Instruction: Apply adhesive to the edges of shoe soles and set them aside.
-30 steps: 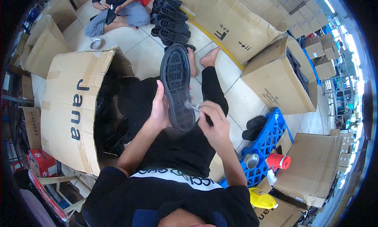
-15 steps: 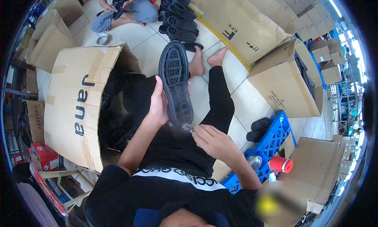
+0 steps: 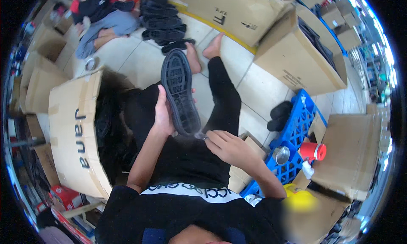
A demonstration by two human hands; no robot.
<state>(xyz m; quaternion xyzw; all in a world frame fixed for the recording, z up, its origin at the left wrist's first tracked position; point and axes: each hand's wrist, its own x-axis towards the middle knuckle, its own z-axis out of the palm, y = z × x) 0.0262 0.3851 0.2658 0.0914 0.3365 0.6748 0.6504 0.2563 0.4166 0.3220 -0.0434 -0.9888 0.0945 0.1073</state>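
A black shoe sole [image 3: 177,81] with a ribbed, grid-patterned hollow faces up in my left hand [image 3: 163,112]. The thumb lies along its left edge, and fingertips show past the right edge. Just below the sole's lower end, my right hand [image 3: 227,145] pinches a small brush [image 3: 200,135] with a pale, wispy tip. Its tip is at or very near the sole's rim; contact is hard to make out. Most of the brush's handle is hidden by my fingers.
At left, an open carton [image 3: 70,138] holds dark items. A blue plastic crate [image 3: 303,112] on the right bears a metal cup [image 3: 281,155] and a red container [image 3: 311,151]. Black soles [image 3: 163,21] lie stacked beyond my feet, near a seated co-worker [image 3: 99,19].
The view has swung, shifting the background. The sole sits slightly lower and further left in the picture. Both hands keep their grips, the brush still by the sole's lower end.
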